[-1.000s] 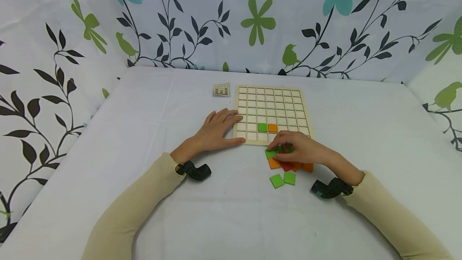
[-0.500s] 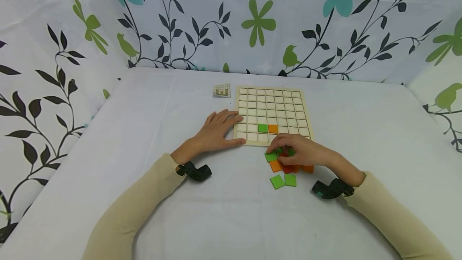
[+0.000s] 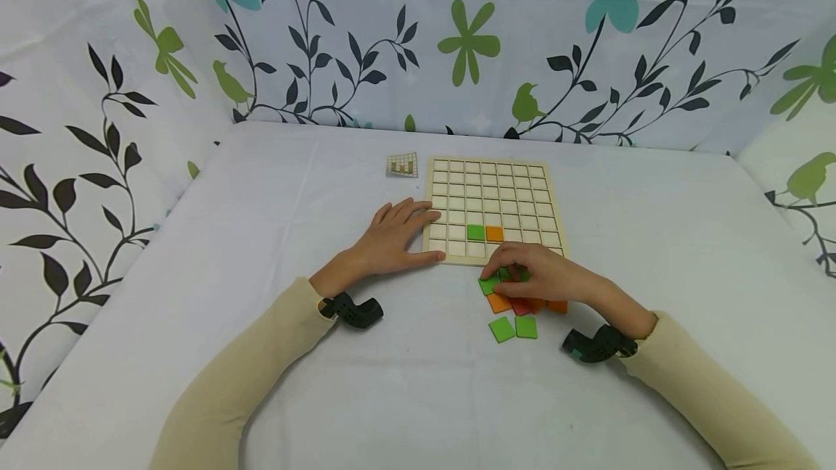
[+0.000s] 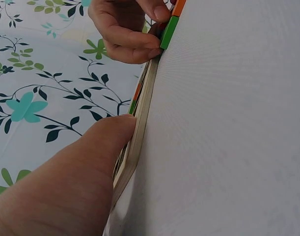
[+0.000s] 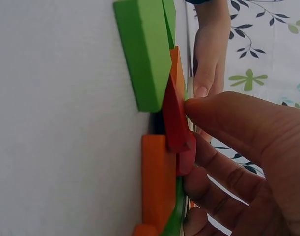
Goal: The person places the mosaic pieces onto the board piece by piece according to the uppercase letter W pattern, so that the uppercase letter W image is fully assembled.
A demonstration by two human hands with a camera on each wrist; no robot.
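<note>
A pale wooden grid board (image 3: 498, 190) lies flat on the white table, with a green tile (image 3: 476, 233) and an orange tile (image 3: 494, 233) side by side in its cells. My left hand (image 3: 395, 238) rests spread at the board's left side, its thumb (image 4: 121, 124) against the edge. My right hand (image 3: 538, 270) bends over a loose tile heap just before the board. Its thumb and index finger pinch a green tile (image 3: 489, 286) at the heap's left. Beneath the hand lie red tiles (image 5: 174, 120) and orange tiles (image 5: 157, 182), partly hidden.
Two loose green tiles (image 3: 502, 329) lie nearer me, below the heap. A small card (image 3: 402, 165) printed with a coloured grid pattern sits left of the board's far corner. Behind the table hangs a patterned cloth (image 3: 379, 42).
The green tile under my right fingertips has shifted slightly towards me. My right thumb drew away from it, then came back against it. My left hand has stayed in place.
</note>
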